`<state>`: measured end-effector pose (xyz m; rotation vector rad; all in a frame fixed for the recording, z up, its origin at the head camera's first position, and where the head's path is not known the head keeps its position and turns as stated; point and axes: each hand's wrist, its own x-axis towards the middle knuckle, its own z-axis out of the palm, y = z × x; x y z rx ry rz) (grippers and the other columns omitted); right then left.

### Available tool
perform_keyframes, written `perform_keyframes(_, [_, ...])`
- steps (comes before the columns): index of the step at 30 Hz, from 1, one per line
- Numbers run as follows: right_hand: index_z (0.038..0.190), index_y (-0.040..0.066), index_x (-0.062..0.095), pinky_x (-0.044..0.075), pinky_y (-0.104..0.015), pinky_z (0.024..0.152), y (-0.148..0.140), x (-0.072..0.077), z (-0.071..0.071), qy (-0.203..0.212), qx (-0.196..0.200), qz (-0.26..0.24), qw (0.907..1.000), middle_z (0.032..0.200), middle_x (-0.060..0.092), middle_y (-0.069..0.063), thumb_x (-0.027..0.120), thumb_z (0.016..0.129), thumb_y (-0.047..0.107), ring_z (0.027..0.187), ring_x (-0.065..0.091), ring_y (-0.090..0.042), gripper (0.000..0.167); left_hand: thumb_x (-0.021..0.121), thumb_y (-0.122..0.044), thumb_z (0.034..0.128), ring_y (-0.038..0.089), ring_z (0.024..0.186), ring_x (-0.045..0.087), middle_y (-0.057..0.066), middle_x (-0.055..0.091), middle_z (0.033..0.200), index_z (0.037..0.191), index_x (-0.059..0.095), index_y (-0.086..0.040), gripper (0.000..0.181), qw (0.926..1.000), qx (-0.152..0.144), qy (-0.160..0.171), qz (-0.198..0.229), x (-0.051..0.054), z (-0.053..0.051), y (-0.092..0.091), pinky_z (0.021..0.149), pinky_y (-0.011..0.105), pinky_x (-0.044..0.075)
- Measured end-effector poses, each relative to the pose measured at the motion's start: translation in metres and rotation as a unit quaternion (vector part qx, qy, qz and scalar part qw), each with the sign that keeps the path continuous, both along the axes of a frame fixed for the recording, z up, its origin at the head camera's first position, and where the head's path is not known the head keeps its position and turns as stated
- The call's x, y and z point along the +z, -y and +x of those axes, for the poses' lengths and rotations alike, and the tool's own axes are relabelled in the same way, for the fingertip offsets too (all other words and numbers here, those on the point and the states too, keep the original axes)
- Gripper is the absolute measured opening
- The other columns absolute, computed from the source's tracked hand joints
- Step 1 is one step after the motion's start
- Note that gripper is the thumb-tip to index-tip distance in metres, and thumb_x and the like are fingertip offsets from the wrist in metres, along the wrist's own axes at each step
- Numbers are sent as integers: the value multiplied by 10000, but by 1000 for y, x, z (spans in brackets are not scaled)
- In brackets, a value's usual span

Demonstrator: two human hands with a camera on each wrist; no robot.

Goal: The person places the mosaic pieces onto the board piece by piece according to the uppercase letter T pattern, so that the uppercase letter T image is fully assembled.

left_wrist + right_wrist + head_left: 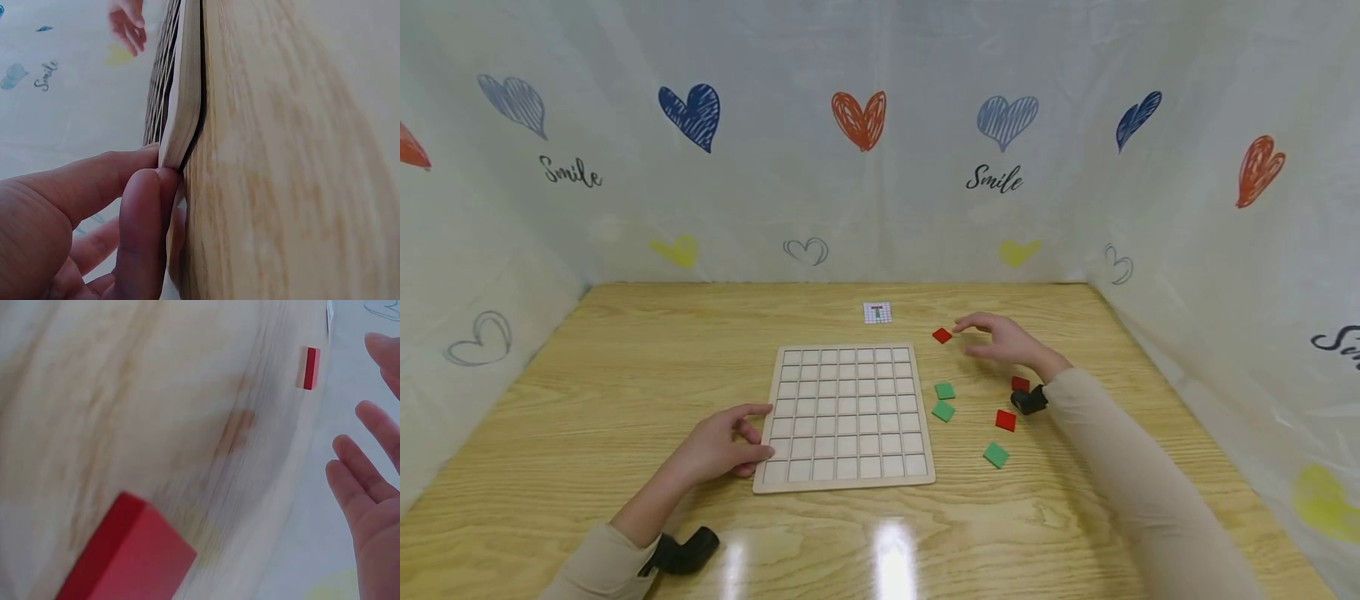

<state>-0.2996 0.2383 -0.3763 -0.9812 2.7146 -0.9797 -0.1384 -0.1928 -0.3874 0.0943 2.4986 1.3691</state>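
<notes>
A pale wooden grid board (847, 487) lies flat on the table, its square cells bare. At its left edge, my left hand (722, 442) touches the rim with thumb and index finger; in the left wrist view, the thumb (140, 212) meets the board's side near a corner. My right hand (1000, 342) hovers beyond the board's right side with fingers loosely extended, holding nothing. Just left of its fingertips is a red square tile (942, 335). Two more red tiles, one (1005, 420) nearer and one (1020, 384) partly behind the wrist camera, lie below that hand.
Green tiles lie right of the board: two (944, 391) close together and one (996, 455) nearer me. A small pattern card (877, 312) with a coloured T shape sits behind the board. White curtains (880, 208) with printed hearts enclose the table's back and sides.
</notes>
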Motion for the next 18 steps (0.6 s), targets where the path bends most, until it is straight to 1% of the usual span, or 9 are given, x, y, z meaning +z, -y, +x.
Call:
perform_keyframes(5, [1173, -33, 593, 326, -508, 1017, 4, -4, -9, -24, 156, -35, 9999, 1261, 519, -217, 680, 833, 19, 1177, 458, -365, 355, 763, -75, 761, 151, 561, 568, 88, 535, 822, 1328, 460, 23, 650, 10000, 51, 20, 12, 0, -1, -1, 506, 287, 526])
perform_keyframes(9, [1173, -45, 591, 335, -498, 1014, 8, -5, -15, 47, 265, -68, 9996, 1243, 529, -222, 670, 832, -8, 1158, 476, -358, 352, 760, -67, 761, 152, 561, 570, 90, 535, 820, 1326, 460, 28, 647, 10000, 37, 9, 31, 0, -1, -1, 504, 287, 526])
perform_keyframes(12, [1175, -47, 592, 346, -489, 1009, 12, -6, -19, 74, 279, 22, 9996, 1236, 533, -218, 661, 843, -6, 1157, 475, -358, 342, 760, -65, 761, 152, 561, 567, 91, 532, 822, 1327, 459, 30, 648, 10000, 31, 19, 50, -1, -1, 0, 504, 287, 527])
perform_keyframes(18, [1146, -44, 613, 367, -488, 991, 18, -6, -24, -15, 275, 239, 9993, 1226, 538, -222, 648, 848, -7, 1162, 470, -372, 303, 761, -64, 760, 151, 563, 566, 93, 529, 829, 1329, 459, 25, 650, 10000, 45, 33, 68, -1, -1, 0, 505, 286, 529])
